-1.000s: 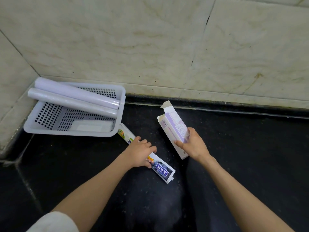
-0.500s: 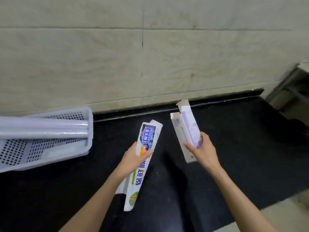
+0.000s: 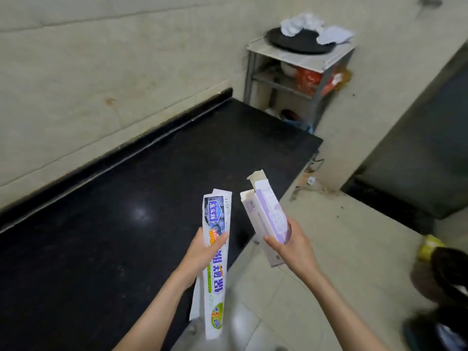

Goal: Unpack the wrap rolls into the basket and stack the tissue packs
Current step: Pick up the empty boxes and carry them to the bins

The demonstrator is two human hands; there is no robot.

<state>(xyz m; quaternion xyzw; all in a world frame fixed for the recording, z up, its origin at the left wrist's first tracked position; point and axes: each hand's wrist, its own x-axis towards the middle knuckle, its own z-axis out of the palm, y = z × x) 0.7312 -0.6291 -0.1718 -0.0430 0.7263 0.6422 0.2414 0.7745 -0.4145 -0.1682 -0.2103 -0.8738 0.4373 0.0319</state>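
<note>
My left hand [image 3: 202, 252] grips a long white wrap box [image 3: 215, 269] printed with blueberries and green and blue lettering; it stands nearly upright with its top end open. My right hand [image 3: 288, 245] holds a shorter purple and white box [image 3: 266, 216] by its lower half, its top flaps open. Both boxes hover side by side over the right edge of the black countertop [image 3: 114, 224]. The basket and the wrap rolls are out of view, and no tissue packs show.
A beige tiled wall [image 3: 101, 72] runs behind the counter. Past the counter's far end stands a small metal shelf [image 3: 298, 72] with a black pan and crumpled white cloth on top. Tiled floor [image 3: 342, 249] lies to the right, with dark objects at the right edge.
The view has swung right, so the basket with the rolls has left the frame. Both boxes were lifted off the counter and stay held upright in my hands.
</note>
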